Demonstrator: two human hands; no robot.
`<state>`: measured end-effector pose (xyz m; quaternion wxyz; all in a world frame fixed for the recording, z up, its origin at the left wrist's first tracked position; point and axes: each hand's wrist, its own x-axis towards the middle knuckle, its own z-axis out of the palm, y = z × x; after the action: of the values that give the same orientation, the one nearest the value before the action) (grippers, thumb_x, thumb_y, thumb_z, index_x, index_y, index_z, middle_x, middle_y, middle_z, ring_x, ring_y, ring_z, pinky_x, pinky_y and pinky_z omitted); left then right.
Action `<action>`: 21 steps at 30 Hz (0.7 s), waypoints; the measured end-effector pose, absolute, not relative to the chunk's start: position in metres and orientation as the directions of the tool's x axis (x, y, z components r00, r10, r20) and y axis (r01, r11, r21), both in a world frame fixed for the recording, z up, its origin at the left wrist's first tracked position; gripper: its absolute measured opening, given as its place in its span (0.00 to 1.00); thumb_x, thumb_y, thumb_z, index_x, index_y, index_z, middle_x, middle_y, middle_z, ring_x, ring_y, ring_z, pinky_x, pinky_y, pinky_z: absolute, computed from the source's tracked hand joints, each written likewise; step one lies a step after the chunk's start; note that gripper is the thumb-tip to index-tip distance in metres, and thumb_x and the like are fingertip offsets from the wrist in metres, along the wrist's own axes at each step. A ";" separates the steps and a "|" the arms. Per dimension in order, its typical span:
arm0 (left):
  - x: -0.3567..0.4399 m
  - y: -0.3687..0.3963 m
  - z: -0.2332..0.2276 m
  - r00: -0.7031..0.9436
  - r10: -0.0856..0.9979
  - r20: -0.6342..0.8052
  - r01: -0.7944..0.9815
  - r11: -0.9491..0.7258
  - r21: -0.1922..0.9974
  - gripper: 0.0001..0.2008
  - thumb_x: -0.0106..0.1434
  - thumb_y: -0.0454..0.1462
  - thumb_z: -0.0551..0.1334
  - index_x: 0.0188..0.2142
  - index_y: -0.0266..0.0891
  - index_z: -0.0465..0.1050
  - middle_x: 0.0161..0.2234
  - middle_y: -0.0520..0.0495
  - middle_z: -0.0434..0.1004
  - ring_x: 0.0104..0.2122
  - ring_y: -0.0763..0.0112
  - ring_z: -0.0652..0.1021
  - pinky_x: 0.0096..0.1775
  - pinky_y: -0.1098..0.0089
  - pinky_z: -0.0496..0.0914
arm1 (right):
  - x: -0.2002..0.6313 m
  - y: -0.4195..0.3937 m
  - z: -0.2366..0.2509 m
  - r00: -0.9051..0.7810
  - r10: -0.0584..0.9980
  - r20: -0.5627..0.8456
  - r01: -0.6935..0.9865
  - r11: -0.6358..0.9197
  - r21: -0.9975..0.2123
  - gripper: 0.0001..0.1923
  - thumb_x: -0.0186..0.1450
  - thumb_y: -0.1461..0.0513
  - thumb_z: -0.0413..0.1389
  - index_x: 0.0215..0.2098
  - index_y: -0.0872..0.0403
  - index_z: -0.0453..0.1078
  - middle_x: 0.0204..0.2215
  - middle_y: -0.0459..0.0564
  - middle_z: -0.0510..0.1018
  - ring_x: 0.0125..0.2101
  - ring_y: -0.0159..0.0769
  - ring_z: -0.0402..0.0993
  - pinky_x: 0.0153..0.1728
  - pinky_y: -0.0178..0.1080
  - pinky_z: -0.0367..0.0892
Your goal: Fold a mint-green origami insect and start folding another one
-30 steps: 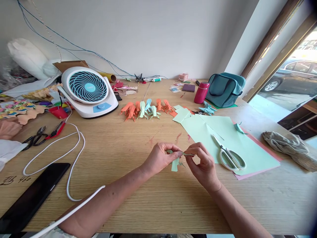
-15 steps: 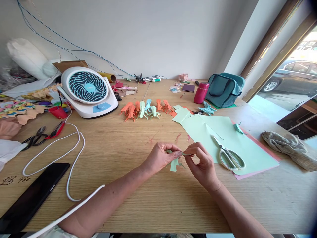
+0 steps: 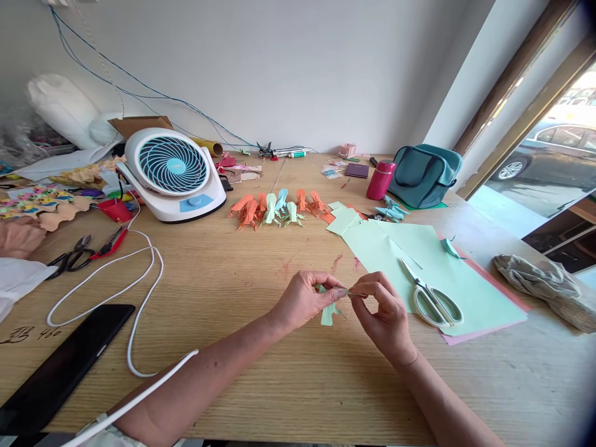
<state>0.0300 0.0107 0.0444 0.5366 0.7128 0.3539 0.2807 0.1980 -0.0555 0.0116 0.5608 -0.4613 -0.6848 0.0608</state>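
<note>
Both hands meet above the middle of the wooden table (image 3: 261, 385). My left hand (image 3: 305, 299) and my right hand (image 3: 385, 313) pinch a small folded piece of light green paper (image 3: 328, 311) between thumb and fingertips; its lower end hangs down between them. Just right of my right hand lie white-handled scissors (image 3: 431, 298) on a sheet of light green paper (image 3: 419, 261), which rests on a pink sheet (image 3: 484, 332). A row of folded orange, green and blue paper figures (image 3: 277, 208) stands farther back.
A white desk fan (image 3: 172, 174) stands at the back left with its white cable (image 3: 139, 279) looping forward. A black phone (image 3: 60, 366) lies front left, black and red scissors (image 3: 86, 248) at left. A teal bag (image 3: 423, 174), pink bottle (image 3: 379, 180) and grey cloth (image 3: 544, 279) sit at right.
The hands keep pinching the green paper and have barely moved. The camera has tilted slightly, shifting the scene down and right.
</note>
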 end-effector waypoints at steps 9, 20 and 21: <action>0.030 0.010 0.046 0.589 0.808 -0.010 0.188 -0.126 0.974 0.14 0.57 0.45 0.68 0.34 0.35 0.82 0.30 0.46 0.81 0.30 0.69 0.76 0.29 0.75 0.67 | 0.199 -0.057 0.011 0.028 0.699 0.714 0.574 0.574 -0.584 0.13 0.63 0.73 0.55 0.39 0.50 0.71 0.33 0.48 0.70 0.32 0.36 0.70 0.31 0.40 0.67; 0.028 0.010 0.046 0.594 0.802 0.052 0.213 -0.220 0.952 0.13 0.60 0.45 0.67 0.35 0.38 0.83 0.31 0.47 0.81 0.33 0.66 0.76 0.36 0.70 0.68 | 0.200 -0.056 0.012 0.061 0.733 0.677 0.554 0.540 -0.634 0.07 0.66 0.69 0.55 0.37 0.50 0.71 0.32 0.48 0.69 0.32 0.36 0.69 0.32 0.40 0.67; 0.028 0.009 0.046 0.580 0.808 0.099 0.227 -0.278 0.934 0.11 0.60 0.44 0.67 0.35 0.39 0.83 0.30 0.47 0.81 0.34 0.66 0.76 0.37 0.69 0.67 | 0.200 -0.056 0.011 0.092 0.758 0.645 0.531 0.510 -0.676 0.05 0.66 0.67 0.56 0.36 0.50 0.70 0.32 0.48 0.70 0.32 0.36 0.68 0.32 0.41 0.66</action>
<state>0.0284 0.0094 0.0463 0.4894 0.7420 0.3488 0.2970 0.1995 -0.0559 0.0113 0.5584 -0.4842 -0.6659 0.1017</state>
